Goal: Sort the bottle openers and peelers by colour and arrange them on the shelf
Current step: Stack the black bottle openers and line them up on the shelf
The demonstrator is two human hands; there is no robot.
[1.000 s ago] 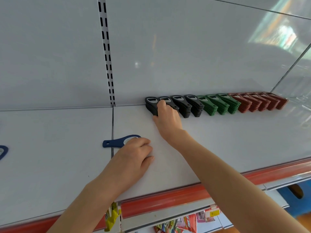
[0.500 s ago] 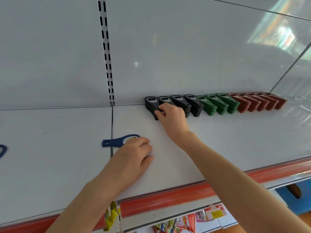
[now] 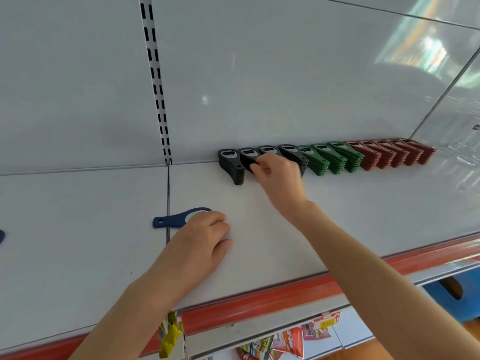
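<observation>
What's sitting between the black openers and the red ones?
Three stacks of green openers stand between the black stacks and the red stacks, seen in the head view.

Along the back of the shelf (image 3: 363, 216), a row of opener stacks (image 3: 335, 158) runs rightward from near the slotted upright (image 3: 155, 81), the right hand (image 3: 280, 180) pinching its second stack (image 3: 248, 157) from the left, while nearer the front a lone opener (image 3: 168, 220) lies across the shelf seam under the left hand (image 3: 200, 242).
</observation>
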